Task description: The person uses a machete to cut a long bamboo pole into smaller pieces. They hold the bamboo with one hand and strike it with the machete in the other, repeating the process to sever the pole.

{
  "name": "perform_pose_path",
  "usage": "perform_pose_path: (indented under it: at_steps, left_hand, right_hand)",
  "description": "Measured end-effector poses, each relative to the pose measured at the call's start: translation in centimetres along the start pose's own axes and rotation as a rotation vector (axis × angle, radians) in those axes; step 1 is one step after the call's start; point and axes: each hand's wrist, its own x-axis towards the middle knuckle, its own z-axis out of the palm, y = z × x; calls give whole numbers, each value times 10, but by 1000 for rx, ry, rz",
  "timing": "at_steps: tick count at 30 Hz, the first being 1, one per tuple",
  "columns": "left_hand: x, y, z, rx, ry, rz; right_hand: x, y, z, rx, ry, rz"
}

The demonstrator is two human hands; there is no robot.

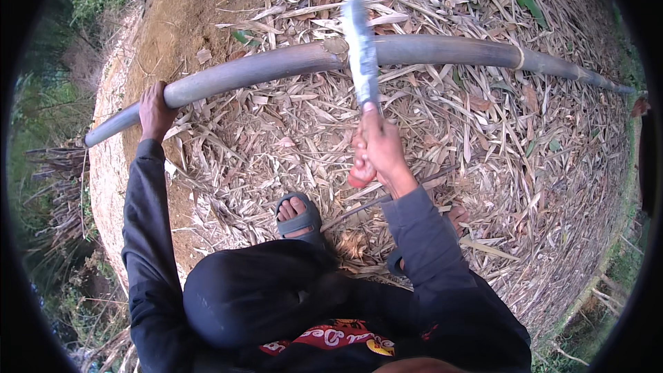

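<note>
Head view had the left hand (156,112) clasping a bamboo pole (252,72), the right hand (380,146) gripping a machete (364,69) (rather blurred), apparently mid-chop, the next stroke needing steadiness.

Your left grip (156,113) holds the long, grey-brown bamboo pole (259,71) near its left end. Your right grip (380,144) clasps the red handle (360,177) of a silver metal blade (360,55), blurred across the pole in view. Dry, tan leaf litter (276,162) lies beneath.
</note>
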Motion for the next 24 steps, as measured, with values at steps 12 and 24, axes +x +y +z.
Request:
perform_pose_path:
  at_steps: [12,24]
  left_hand:
    - [-16,-11,3,-25,30,-34]
    - [0,-3,-2,-18,-74,-45]
  right_hand:
    - [-20,-72,-20,133,90,86]
    - [-4,-73,-4,665,490,-162]
